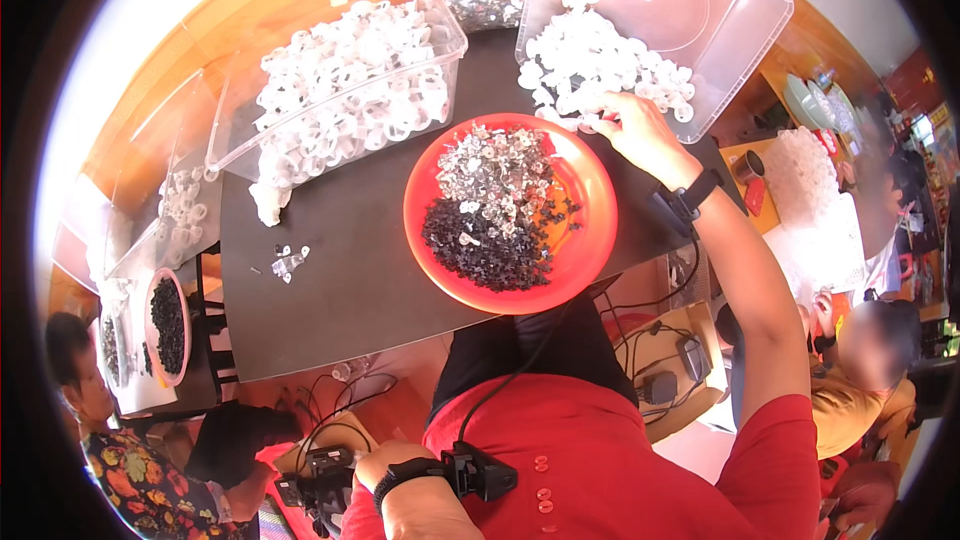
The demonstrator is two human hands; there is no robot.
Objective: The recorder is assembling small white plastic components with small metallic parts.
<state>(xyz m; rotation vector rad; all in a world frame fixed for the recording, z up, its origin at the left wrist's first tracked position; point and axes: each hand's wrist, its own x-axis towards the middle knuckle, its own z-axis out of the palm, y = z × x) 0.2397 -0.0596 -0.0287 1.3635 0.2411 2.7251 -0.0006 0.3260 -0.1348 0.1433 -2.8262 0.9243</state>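
My right hand [632,132] reaches to the near edge of a clear plastic tub [735,15] at the back right, where white round plastic parts [595,60] are heaped. Its fingertips pinch at one of these parts. My left hand [385,459] is low beside my body, next to a black device with cables [330,470]; its fingers are mostly hidden. Before me on the dark table lies a red round plate [460,285]. It bears a pile of small clear-and-metallic pieces [500,165] and a pile of small black pieces [490,255].
A second clear tub [335,110] of white ring-shaped parts stands at the back left. Several loose pieces [288,262] lie on the table's left [330,315]. Co-workers sit at both sides, near bowls and white parts [800,170]. A cable hangs from my right wrist.
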